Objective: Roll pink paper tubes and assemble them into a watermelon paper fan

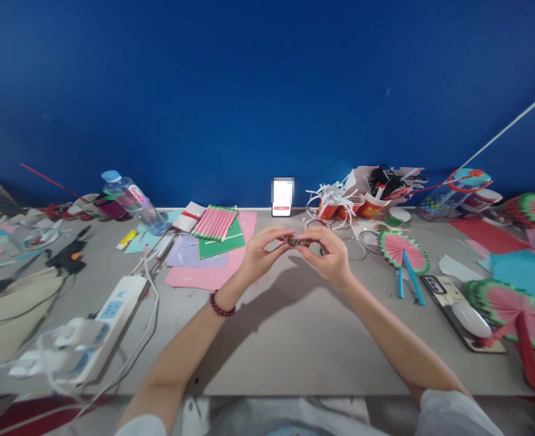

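— Holding anything?
— Yes, gripping a small pleated strip [297, 241] from both ends, with the left hand [259, 250] and the right hand [330, 253].
— Closed on both sides?
— Pinched together at the fingertips [290, 234], left and right alike. Can't tell how firmly, nor make out the fingers behind.
— Where over the worktop [322, 351]?
— Near the middle, closer to the back edge than to the front edge, just this side of the phone [281, 208]. Apparently raised clear, to judge by the shadow [255, 327] below.
— Lying which way?
— Roughly parallel to the back edge, seemingly with the long axis running from hand to hand. Directly between the two sets of fingertips, so no nearer to one hand than to the other. Too small and blurred to count folds.
— Anything similar about?
— Off to the left, toward the back edge, a pleated sheet [216, 222] partly over green paper [222, 245]. Beyond the right hand, a fan [394, 248] with blue handles [413, 278].
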The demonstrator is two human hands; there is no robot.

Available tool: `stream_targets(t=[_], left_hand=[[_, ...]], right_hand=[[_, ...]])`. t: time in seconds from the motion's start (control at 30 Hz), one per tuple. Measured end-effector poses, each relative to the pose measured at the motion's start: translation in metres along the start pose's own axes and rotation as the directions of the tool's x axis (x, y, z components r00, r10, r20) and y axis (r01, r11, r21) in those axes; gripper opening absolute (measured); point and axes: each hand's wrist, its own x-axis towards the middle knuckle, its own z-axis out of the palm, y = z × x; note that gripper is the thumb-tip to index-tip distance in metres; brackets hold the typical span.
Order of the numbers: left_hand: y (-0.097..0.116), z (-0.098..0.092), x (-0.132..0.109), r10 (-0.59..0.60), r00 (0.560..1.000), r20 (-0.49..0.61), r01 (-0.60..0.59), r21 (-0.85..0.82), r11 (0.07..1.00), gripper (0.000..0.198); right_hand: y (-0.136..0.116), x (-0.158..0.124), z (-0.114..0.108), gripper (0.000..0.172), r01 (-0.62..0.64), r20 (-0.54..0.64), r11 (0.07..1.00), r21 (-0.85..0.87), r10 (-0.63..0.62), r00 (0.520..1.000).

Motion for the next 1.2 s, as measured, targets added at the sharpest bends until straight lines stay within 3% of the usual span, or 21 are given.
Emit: stream_targets(t=[0.13, 0.27, 0.4, 0.63, 0.87, 1.03, 1.2], left_hand=[[0.001, 0.002, -0.001, -0.159, 0.984, -0.079, 0.146, -0.152, 0.978, 0.025], [0.001, 0.002, -0.002, -0.181, 0.983, -0.034, 0.171, -0.196, 0.966, 0.014], [0.000, 0.001, -0.002, -0.205, 0.979, 0.004, 0.202, -0.212, 0.956, 0.013], [-0.006, -0.001, -0.002, -0.256, 0.966, -0.028, 0.245, -0.206, 0.947, 0.017], [-0.012, -0.007, -0.002, -0.283, 0.959, 0.013, 0.280, -0.195, 0.940, 0.017], [-0.015, -0.008, -0.002, -0.283, 0.956, 0.074, 0.293, -0.202, 0.935, 0.019], [-0.013, -0.007, -0.002, -0.293, 0.953, 0.073, 0.302, -0.208, 0.930, 0.019]], right_hand=[[0.001, -0.002, 0.001, 0.015, -0.120, 0.033, 0.983, 0.142, 0.116, 0.993], [0.002, -0.003, 0.003, 0.023, -0.266, 0.101, 0.920, 0.289, 0.248, 0.964], [0.001, -0.002, 0.003, 0.026, -0.310, 0.097, 0.895, 0.320, 0.295, 0.951], [-0.004, -0.001, 0.004, 0.024, -0.258, 0.077, 0.926, 0.274, 0.247, 0.966], [-0.013, -0.003, 0.004, 0.026, -0.204, 0.049, 0.974, 0.098, 0.200, 0.979], [-0.018, -0.003, 0.003, 0.023, -0.097, 0.041, 0.995, -0.034, 0.098, 0.994], [-0.022, -0.004, 0.005, 0.026, -0.059, 0.031, 0.996, -0.069, 0.061, 0.998]])
